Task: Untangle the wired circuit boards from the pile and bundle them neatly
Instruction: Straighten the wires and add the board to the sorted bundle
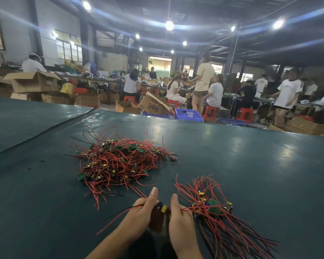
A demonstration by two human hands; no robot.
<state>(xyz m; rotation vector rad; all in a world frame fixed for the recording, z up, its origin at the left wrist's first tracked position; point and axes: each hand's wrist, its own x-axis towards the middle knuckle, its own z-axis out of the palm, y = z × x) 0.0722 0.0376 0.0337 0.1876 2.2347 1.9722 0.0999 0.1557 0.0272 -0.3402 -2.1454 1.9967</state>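
A tangled pile [120, 161] of small green circuit boards with red and black wires lies on the dark green table [251, 165], ahead and left of my hands. My left hand [140, 215] pinches one board [162, 207] with a yellow part; its red and black wires trail left. My right hand [180, 219] is beside it, fingers curled round wires leading into a sorted bundle [211, 208] of boards at the right, its wires fanning toward the front right.
The table's far edge runs across the middle of the view. Beyond it stand blue crates [188, 114], open cardboard boxes [153, 105], red stools and several people at other benches. A seam in the table cover runs at the left.
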